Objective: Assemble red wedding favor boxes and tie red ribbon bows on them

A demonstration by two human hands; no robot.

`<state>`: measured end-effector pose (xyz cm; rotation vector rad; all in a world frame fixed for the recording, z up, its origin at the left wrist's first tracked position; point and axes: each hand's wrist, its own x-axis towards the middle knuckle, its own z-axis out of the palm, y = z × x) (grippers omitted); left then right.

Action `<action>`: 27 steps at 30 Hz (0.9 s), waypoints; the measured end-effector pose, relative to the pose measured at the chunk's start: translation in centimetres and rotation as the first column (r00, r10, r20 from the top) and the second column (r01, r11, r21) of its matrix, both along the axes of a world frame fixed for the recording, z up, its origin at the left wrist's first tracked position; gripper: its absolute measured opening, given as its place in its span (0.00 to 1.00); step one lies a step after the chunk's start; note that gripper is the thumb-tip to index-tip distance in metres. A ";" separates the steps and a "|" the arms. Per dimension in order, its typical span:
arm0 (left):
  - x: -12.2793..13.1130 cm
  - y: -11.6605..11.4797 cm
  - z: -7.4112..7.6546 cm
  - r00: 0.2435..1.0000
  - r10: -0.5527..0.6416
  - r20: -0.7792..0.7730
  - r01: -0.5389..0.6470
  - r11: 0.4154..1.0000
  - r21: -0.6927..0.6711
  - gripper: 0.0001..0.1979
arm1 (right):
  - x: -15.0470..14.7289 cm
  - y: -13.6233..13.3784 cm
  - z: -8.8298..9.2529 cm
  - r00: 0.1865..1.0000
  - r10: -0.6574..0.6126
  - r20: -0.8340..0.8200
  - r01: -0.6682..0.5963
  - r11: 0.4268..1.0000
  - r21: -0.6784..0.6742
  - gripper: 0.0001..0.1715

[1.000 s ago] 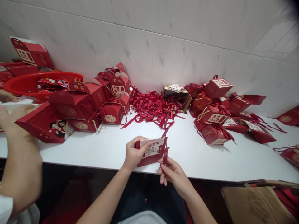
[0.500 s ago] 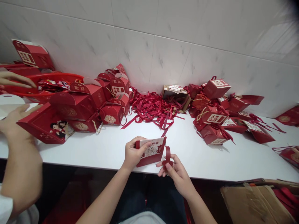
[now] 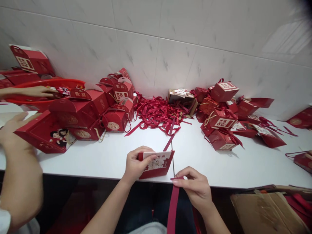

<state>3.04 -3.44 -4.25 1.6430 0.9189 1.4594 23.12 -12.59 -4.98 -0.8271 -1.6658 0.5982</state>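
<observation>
My left hand (image 3: 138, 164) is closed around the left side of a small red box (image 3: 156, 164) with a white printed panel, its thumb lying across the print. The box is held at the front edge of the table. Just right of it, my right hand (image 3: 193, 185) pinches one end of a dark red ribbon (image 3: 173, 208) between thumb and fingers. The ribbon hangs straight down past the table edge, its lower end out of frame. Another short ribbon piece (image 3: 168, 143) lies on the table behind the box.
A heap of red ribbons (image 3: 158, 112) lies against the wall. Stacked red gift boxes (image 3: 114, 120) stand at left, others (image 3: 223, 120) at right. Far left, a co-worker's hand (image 3: 47, 92) reaches into a red basin (image 3: 46, 105). A cardboard carton (image 3: 260, 208) sits lower right.
The ribbon, looped in my right hand before, now hangs down at length. My right hand has moved slightly right and down. The co-worker's hand has reached further into the basin.
</observation>
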 end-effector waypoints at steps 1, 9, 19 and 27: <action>-0.4 -0.4 0.5 0.998 -0.043 -0.042 0.046 0.998 0.049 0.02 | 0.2 -0.1 0.5 1.000 -0.009 0.027 0.009 1.000 0.030 0.21; -3.7 -2.3 4.8 0.744 -0.522 -0.417 0.637 0.742 0.210 0.03 | 1.4 0.0 2.6 0.994 0.050 -0.094 -0.053 0.998 -0.038 0.19; -2.4 -3.8 4.0 0.648 -0.643 -0.407 0.722 0.689 0.062 0.04 | -1.6 -0.2 2.2 0.945 0.093 -0.313 -0.162 0.966 -0.201 0.12; -2.1 -4.1 3.5 0.652 -0.656 -0.380 0.711 0.703 0.004 0.04 | -2.1 -0.1 2.6 0.941 0.148 -0.303 -0.220 0.950 -0.220 0.13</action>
